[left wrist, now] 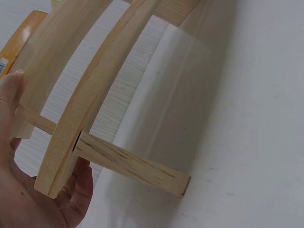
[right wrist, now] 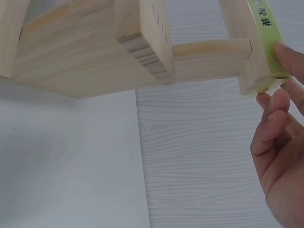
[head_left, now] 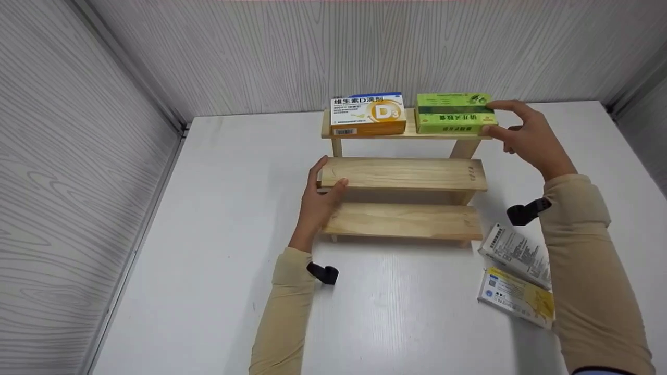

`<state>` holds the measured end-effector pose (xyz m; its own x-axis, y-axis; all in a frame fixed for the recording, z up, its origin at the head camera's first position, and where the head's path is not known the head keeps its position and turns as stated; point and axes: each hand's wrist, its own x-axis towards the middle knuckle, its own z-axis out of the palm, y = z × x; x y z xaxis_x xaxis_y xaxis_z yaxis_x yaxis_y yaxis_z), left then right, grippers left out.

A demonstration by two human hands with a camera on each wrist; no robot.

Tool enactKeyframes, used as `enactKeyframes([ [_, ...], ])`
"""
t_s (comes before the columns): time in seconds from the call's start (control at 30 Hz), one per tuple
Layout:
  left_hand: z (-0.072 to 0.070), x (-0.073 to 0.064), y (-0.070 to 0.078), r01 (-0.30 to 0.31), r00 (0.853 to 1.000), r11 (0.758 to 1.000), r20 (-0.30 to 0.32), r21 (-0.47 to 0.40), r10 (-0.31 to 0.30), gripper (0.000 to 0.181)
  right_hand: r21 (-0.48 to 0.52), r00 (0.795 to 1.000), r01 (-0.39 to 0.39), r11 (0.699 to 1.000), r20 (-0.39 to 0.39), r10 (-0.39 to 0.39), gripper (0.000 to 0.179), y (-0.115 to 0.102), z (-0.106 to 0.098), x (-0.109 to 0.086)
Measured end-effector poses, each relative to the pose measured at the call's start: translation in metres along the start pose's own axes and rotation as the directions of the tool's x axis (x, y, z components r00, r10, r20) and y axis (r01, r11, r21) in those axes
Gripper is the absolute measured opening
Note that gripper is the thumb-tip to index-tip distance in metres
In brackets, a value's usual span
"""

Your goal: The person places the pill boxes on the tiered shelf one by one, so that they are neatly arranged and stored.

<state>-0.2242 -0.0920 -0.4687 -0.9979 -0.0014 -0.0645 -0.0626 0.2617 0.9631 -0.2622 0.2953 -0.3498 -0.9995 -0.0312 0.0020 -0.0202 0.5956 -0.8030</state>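
A three-tier wooden shelf rack (head_left: pixel 401 174) stands on the white table. My left hand (head_left: pixel 316 208) grips the left end of its middle board, thumb on the front edge; the left wrist view shows that hand (left wrist: pixel 33 199) with fingers curled around the board ends. On the top board lies a green medicine box (head_left: pixel 454 113), its right end pinched between the thumb and forefinger of my right hand (head_left: pixel 534 138). In the right wrist view the green box (right wrist: pixel 266 33) rests against the board, beside the fingers. An orange-and-white vitamin D3 box (head_left: pixel 368 113) sits left of it.
Right of the rack, partly behind the right forearm, lie a white printed box (head_left: pixel 513 252) and a yellow-and-white box (head_left: pixel 513 298). A wood-grain wall (head_left: pixel 292 52) rises behind the table (head_left: pixel 234 208), another at the left (head_left: pixel 68 208).
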Motion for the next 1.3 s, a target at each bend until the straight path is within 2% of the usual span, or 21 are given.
enactKeyframes([
  [0.23, 0.003, -0.001, 0.0, -0.009, 1.0, 1.0, -0.001, -0.005, 0.009, 0.075, 0.006, 1.0, 0.007, 1.0, -0.003, -0.007, 0.056, -0.002, 0.006, -0.002],
  [0.37, 0.005, -0.002, 0.0, -0.008, 1.0, 1.0, -0.003, -0.007, 0.008, 0.072, -0.008, 1.0, 0.014, 1.0, -0.012, -0.014, 0.057, -0.002, 0.008, -0.005],
  [0.5, 0.006, -0.002, -0.001, -0.004, 1.0, 1.0, 0.0, -0.015, 0.004, 0.071, -0.036, 0.999, 0.025, 0.999, -0.022, -0.026, 0.058, -0.002, 0.007, -0.01],
  [0.6, 0.006, -0.002, -0.001, 0.005, 1.0, 1.0, 0.004, -0.006, -0.005, 0.073, -0.021, 0.998, 0.049, 0.999, -0.047, -0.05, 0.058, -0.001, 0.003, -0.018],
  [0.73, 0.004, -0.002, 0.0, 0.006, 1.0, 1.0, 0.002, -0.003, -0.006, 0.073, -0.027, 0.992, 0.087, 0.996, -0.085, -0.089, 0.059, 0.003, -0.006, -0.033],
  [0.87, 0.0, -0.001, 0.0, 0.001, 1.0, 1.0, -0.003, -0.012, -0.001, 0.069, -0.048, 0.993, 0.089, 0.995, -0.075, -0.093, 0.062, 0.012, -0.018, -0.049],
  [1.03, -0.002, 0.0, 0.001, 0.015, 1.0, 1.0, -0.001, -0.014, -0.015, 0.066, -0.101, 0.997, 0.058, 0.993, -0.036, -0.062, 0.065, 0.032, -0.029, -0.072],
  [1.3, 0.0, 0.001, 0.0, 0.013, 1.0, 1.0, 0.007, -0.021, -0.013, 0.066, -0.244, 0.997, 0.011, 0.97, 0.075, 0.008, 0.075, 0.077, -0.038, -0.12],
])
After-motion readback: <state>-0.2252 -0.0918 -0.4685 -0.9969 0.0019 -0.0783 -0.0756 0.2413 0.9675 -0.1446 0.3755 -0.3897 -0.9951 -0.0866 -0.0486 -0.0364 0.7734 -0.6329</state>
